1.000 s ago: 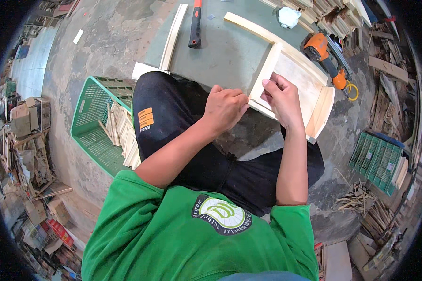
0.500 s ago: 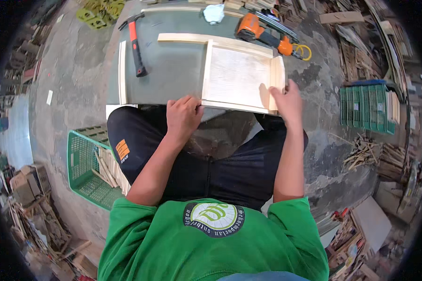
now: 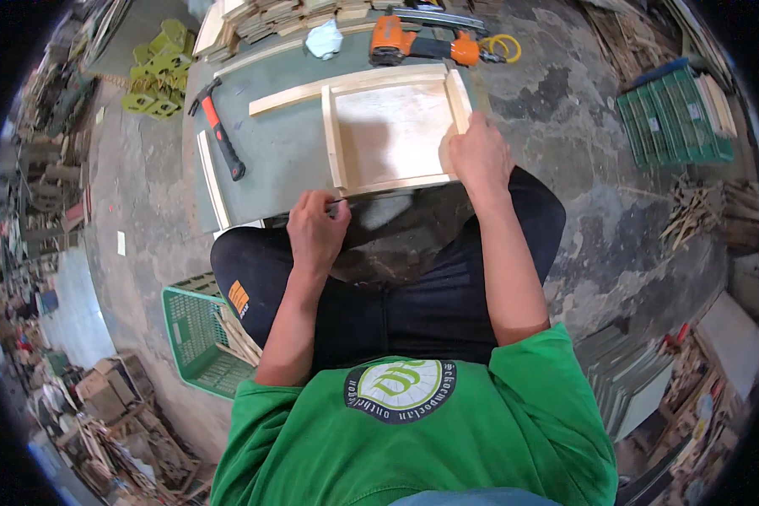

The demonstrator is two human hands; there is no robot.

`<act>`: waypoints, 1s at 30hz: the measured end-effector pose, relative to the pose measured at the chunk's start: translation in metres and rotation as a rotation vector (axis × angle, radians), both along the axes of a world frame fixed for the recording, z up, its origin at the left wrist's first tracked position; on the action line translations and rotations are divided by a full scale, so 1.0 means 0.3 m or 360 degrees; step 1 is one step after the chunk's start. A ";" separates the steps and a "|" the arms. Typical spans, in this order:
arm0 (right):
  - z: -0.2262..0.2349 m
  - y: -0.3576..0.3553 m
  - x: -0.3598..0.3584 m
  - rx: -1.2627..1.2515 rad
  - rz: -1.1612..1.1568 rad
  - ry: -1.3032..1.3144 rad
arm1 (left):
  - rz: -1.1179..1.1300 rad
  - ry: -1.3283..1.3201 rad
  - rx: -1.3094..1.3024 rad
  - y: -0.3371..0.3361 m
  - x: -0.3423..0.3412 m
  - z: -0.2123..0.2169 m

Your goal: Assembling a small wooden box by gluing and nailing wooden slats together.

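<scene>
A shallow wooden frame with a pale panel (image 3: 401,126) inside lies on the grey-green tabletop (image 3: 282,152) before me. Its back strip (image 3: 287,97) reaches out past the left side strip (image 3: 332,139). My right hand (image 3: 482,160) is closed around the right side strip (image 3: 458,97), near the front corner. Just off the table's front edge, by the front left corner of the frame, my left hand (image 3: 316,232) is pinched. Something small and dark sticks out between its thumb and fingers, too small to name.
A hammer (image 3: 219,135) with a red and black handle lies left of the frame. Behind it are a crumpled white wad (image 3: 323,40) and an orange nail gun (image 3: 422,44). A loose wood strip (image 3: 212,179) lies at the left edge. Green crates (image 3: 198,337) (image 3: 675,118) stand on both sides.
My left hand has come off the frame's front left corner and now pinches a small dark thing. My right hand has closed further over the right side strip. The whole view has shifted.
</scene>
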State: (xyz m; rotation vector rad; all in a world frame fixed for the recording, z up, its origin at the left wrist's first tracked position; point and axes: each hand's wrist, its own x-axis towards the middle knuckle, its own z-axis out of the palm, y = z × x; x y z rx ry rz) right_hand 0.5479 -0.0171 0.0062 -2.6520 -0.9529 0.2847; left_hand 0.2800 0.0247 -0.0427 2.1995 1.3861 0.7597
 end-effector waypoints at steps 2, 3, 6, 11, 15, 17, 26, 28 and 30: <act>0.009 -0.018 0.021 0.0042 0.0098 0.0092 | -0.0028 -0.0038 -0.0067 -0.052 0.022 0.090; 0.027 -0.036 0.041 0.0045 0.0053 0.0110 | -0.0013 -0.0094 -0.0144 -0.073 0.048 0.133; 0.006 -0.108 0.119 0.0527 -0.0019 0.0453 | -0.0489 -0.0029 -0.0056 -0.103 0.179 0.205; -0.040 -0.287 0.148 0.0962 0.0008 0.0796 | -0.1039 0.0161 0.0098 -0.055 0.430 0.124; -0.151 -0.373 0.095 0.0933 0.0138 0.0701 | -0.1210 0.0277 0.0035 -0.033 0.536 0.067; -0.156 -0.375 0.086 0.0888 0.0205 0.0679 | -0.1151 0.0183 0.0065 -0.031 0.551 0.039; -0.159 -0.311 0.082 0.1068 0.0541 0.0405 | -0.1005 0.0007 -0.0153 -0.045 0.545 0.017; -0.160 -0.308 0.079 0.1075 0.0545 0.0391 | -0.1001 -0.0015 -0.0187 -0.052 0.549 0.030; -0.164 -0.305 0.077 0.1076 0.0544 0.0377 | -0.1000 -0.0038 -0.0225 -0.045 0.548 0.035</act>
